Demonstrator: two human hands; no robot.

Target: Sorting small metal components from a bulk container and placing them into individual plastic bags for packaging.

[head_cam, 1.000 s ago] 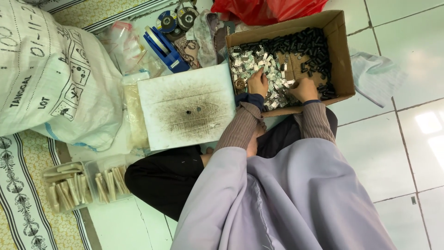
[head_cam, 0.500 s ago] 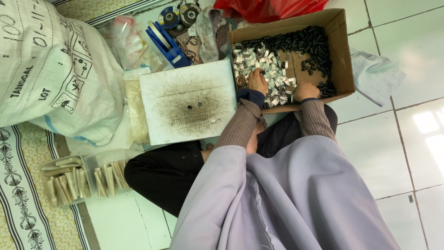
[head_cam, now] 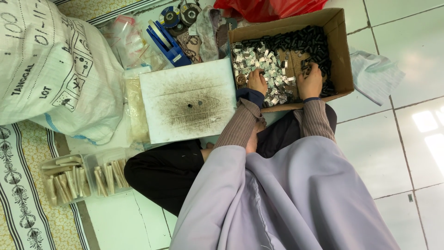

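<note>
A brown cardboard box [head_cam: 340, 55] lies on the tiled floor in front of me. It holds several small silver metal pieces [head_cam: 259, 60] on its left side and several small black cylinders [head_cam: 300, 39] along the back and right. My left hand [head_cam: 257, 81] rests among the silver pieces, fingers curled down into them. Over by the black cylinders, my right hand [head_cam: 310, 82] also presses into the pile. What either hand grips is hidden by the fingers.
A white board [head_cam: 189, 99] with a dark sooty stain lies left of the box. A big white woven sack [head_cam: 51, 69] sits at far left. Clear trays of pale strips [head_cam: 78, 178], a blue tape dispenser [head_cam: 166, 39], grinding discs [head_cam: 178, 14] and a cloth [head_cam: 374, 76] lie around.
Both hands have shifted slightly within the box; the right hand moved a little toward the black cylinders. The camera view drifted slightly.
</note>
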